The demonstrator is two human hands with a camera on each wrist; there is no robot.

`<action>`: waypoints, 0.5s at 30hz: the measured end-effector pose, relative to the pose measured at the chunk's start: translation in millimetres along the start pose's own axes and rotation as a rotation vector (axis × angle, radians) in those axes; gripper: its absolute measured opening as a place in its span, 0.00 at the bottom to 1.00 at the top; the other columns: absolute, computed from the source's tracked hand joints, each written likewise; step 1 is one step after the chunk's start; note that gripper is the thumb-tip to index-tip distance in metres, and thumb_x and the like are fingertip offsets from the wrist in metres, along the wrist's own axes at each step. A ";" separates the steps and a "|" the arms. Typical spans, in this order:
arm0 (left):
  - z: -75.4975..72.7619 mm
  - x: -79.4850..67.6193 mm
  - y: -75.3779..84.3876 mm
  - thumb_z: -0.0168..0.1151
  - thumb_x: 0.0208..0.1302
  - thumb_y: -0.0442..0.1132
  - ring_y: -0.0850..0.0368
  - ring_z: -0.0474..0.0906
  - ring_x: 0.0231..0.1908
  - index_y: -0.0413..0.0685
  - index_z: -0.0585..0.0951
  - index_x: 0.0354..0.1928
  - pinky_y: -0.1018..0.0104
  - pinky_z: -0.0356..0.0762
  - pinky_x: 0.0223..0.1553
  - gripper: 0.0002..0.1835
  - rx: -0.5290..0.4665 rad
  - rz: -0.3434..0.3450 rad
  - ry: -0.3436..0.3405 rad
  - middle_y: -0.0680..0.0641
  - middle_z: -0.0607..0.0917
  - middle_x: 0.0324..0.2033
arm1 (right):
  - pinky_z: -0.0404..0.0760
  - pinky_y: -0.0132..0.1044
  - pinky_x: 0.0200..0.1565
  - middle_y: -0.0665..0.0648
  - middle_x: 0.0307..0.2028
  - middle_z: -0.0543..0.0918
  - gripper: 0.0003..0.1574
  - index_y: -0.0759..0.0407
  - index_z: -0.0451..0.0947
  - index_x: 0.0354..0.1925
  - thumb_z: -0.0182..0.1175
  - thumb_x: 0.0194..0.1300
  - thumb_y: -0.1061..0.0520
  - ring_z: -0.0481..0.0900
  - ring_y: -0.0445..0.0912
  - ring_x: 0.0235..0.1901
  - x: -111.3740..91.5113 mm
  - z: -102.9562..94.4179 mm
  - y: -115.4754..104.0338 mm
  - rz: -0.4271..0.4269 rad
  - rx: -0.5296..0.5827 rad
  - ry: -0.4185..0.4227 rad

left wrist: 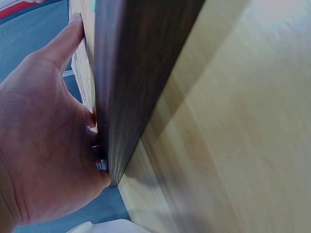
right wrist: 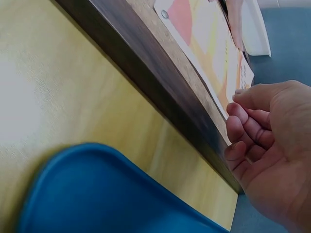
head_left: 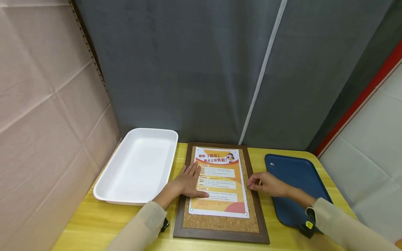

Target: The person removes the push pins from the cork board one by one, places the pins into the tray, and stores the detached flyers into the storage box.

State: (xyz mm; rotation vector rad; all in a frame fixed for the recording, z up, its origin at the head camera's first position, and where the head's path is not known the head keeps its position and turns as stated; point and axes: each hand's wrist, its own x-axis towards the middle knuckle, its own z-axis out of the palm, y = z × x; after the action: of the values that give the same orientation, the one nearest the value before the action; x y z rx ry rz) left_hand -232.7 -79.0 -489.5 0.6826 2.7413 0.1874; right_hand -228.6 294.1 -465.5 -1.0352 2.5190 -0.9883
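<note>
A cork board in a dark wooden frame [head_left: 220,235] lies flat on the yellow table, with an orange and white poster [head_left: 221,181] on it. My left hand [head_left: 188,181] presses flat on the poster's left edge, fingers straight; the left wrist view shows the palm [left wrist: 43,145] against the frame [left wrist: 131,73]. At the poster's right edge my right hand [head_left: 263,184] has its fingers curled, thumb and forefinger pinching what looks like a small yellow pin. The right wrist view shows those fingertips [right wrist: 240,104] together over the frame [right wrist: 160,92]. A pale pin [right wrist: 165,14] holds the poster's near right corner.
An empty white tray [head_left: 132,201] stands left of the board. To its right lies a blue tray [head_left: 295,174] with one small pin [head_left: 272,164] near its far corner. A grey curtain hangs close behind the table [head_left: 94,223]; a pinkish wall runs along the left.
</note>
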 end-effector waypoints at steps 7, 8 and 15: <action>1.0 0.6 0.0 0.59 0.61 0.81 0.42 0.38 0.84 0.39 0.47 0.85 0.43 0.42 0.82 0.68 -0.001 -0.003 0.002 0.38 0.43 0.85 | 0.78 0.30 0.31 0.47 0.34 0.85 0.05 0.58 0.85 0.41 0.67 0.71 0.67 0.74 0.31 0.31 -5.1 12.4 -4.9 -0.080 0.015 -0.047; 1.2 0.7 0.0 0.59 0.61 0.81 0.42 0.38 0.84 0.39 0.47 0.85 0.43 0.42 0.82 0.68 -0.002 -0.003 0.002 0.37 0.43 0.85 | 0.78 0.30 0.30 0.46 0.33 0.84 0.06 0.58 0.85 0.40 0.67 0.71 0.68 0.74 0.31 0.31 -5.6 14.0 -5.6 -0.085 0.023 -0.057; -0.2 0.4 0.2 0.59 0.61 0.81 0.41 0.38 0.84 0.39 0.46 0.85 0.43 0.42 0.82 0.68 0.004 -0.001 0.007 0.37 0.43 0.85 | 0.77 0.28 0.28 0.47 0.30 0.81 0.03 0.59 0.85 0.39 0.67 0.72 0.65 0.72 0.30 0.29 -7.9 23.6 -12.4 -0.154 0.055 -0.108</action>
State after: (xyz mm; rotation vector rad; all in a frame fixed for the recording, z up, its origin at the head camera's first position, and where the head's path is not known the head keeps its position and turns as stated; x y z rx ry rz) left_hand -233.0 -78.6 -489.4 0.6830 2.7491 0.1848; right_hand -205.7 281.4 -474.9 -1.2471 2.3416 -1.0067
